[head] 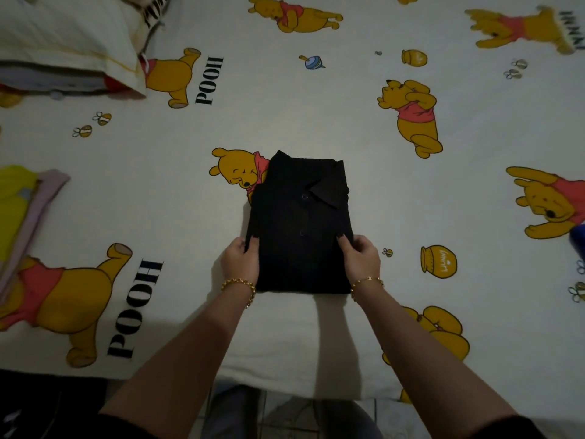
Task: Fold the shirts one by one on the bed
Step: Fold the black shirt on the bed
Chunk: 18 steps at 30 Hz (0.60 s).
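A black collared shirt (pixel 300 226) lies folded into a neat rectangle in the middle of the bed, collar toward the far side, buttons showing. My left hand (pixel 240 261) grips its left edge, thumb on top and fingers tucked under the cloth. My right hand (pixel 360 258) grips the right edge the same way. Both wrists carry gold bracelets.
The bed sheet (pixel 285 106) is cream with yellow bear prints. A stack of folded clothes, yellow and pink (pixel 19 217), lies at the left edge. A pillow (pixel 69 42) with clothes under it lies at the far left. A blue thing (pixel 577 242) shows at the right edge. Floor tiles lie below the bed's near edge.
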Available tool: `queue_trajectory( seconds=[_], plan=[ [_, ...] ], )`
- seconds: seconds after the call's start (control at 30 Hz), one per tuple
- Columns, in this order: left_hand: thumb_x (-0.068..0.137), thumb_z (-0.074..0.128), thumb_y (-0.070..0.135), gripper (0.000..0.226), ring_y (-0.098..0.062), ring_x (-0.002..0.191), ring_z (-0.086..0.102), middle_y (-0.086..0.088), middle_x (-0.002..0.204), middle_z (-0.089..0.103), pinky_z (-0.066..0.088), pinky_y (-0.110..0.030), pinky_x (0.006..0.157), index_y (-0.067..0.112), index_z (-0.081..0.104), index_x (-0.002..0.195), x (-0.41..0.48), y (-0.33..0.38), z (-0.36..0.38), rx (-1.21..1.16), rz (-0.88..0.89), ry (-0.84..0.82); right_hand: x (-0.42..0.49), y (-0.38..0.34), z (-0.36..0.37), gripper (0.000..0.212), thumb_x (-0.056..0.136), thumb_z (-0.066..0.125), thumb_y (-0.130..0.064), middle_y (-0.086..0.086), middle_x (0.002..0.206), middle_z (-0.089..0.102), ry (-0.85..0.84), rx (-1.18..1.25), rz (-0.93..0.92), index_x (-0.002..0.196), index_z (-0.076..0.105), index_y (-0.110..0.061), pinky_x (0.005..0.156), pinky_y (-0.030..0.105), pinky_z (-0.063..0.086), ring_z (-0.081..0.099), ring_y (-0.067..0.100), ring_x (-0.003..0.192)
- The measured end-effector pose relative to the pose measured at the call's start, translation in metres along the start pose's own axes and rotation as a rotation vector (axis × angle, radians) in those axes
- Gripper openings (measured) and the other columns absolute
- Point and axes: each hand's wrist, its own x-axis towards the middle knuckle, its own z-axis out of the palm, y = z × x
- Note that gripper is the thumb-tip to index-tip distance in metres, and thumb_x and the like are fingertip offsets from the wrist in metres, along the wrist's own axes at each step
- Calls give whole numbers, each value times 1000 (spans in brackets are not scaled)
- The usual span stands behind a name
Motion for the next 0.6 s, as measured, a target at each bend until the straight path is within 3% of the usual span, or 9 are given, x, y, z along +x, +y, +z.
queue_trajectory(
  seconds=[0.1, 0.23, 0.4, 0.5, 0.6],
  plan=[
    [95, 53, 31, 24, -17, 81, 52, -3, 90, 59, 33, -19, 54, 8, 61, 99, -11, -16, -5, -11, -39, 23, -13, 13, -7, 22, 90, 62, -30, 1, 77, 58, 68, -64, 37, 81, 56, -11, 61, 23, 40, 51, 14, 72],
    [96, 50, 33, 27, -16, 78, 54, -5, 93, 64, 32, -12, 51, 8, 61, 100, -24, -25, -9, 31, 0, 75, -30, 22, -15, 30, 94, 55, -26, 0, 65, 49, 116, -134, -29, 69, 47, -12, 53, 22, 34, 43, 13, 62],
    [97, 50, 21, 18, -5, 61, 46, -1, 80, 59, 34, 0, 47, 5, 58, 98, -44, -30, -14, 3, 37, 88, -49, 30, -23, 24, 99, 43, -19, 2, 64, 48, 145, -179, -126, 81, 48, -5, 52, 27, 33, 43, 12, 58],
    [97, 50, 20, 16, -13, 69, 51, 8, 72, 53, 35, -2, 47, 6, 58, 97, -50, -42, -14, -5, 16, 75, -54, 41, -24, 21, 99, 40, -16, 3, 66, 49, 129, -235, -120, 85, 48, -4, 51, 29, 33, 47, 19, 62],
    [95, 53, 19, 13, -17, 78, 55, 5, 78, 55, 34, -6, 49, 8, 55, 100, -50, -45, -14, 30, 22, 94, -53, 40, -22, 11, 97, 42, -13, 4, 75, 50, 153, -242, -172, 89, 47, -7, 56, 27, 37, 50, 22, 73]
  ],
)
